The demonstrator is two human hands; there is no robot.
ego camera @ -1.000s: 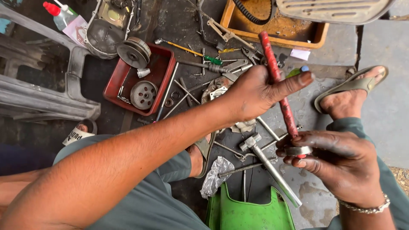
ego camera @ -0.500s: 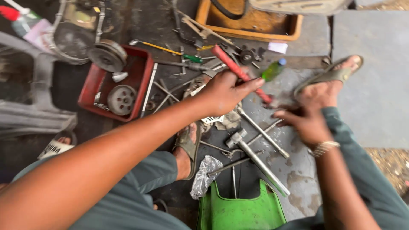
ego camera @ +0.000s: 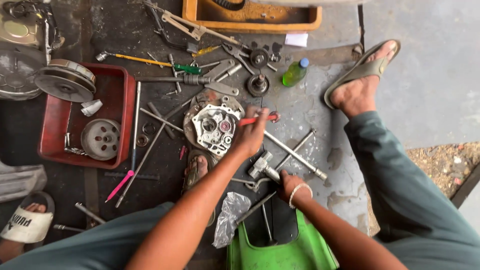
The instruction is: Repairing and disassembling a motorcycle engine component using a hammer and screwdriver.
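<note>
My left hand (ego camera: 251,134) reaches out over the floor and is closed on a thin red-handled tool (ego camera: 258,119). It hovers at the right edge of a round silver engine casing (ego camera: 214,125) lying on the ground. Nearer to me, my right hand (ego camera: 289,184), with a bead bracelet on the wrist, grips the handle of a metal hammer (ego camera: 261,165) that rests on the floor. A steel cross wrench (ego camera: 296,155) lies just to the right of both hands.
A red tray (ego camera: 126,100) with pulleys sits to the left, an orange tray (ego camera: 250,24) at the top. Loose tools litter the floor. Also here are a green bottle (ego camera: 295,73), a green stool (ego camera: 280,252), a plastic bag (ego camera: 230,217), my sandalled foot (ego camera: 360,82) and someone's white sandal (ego camera: 24,226).
My left hand brought the red tool down from in front of me to the engine casing. My right hand left the tool's end and took hold of the hammer.
</note>
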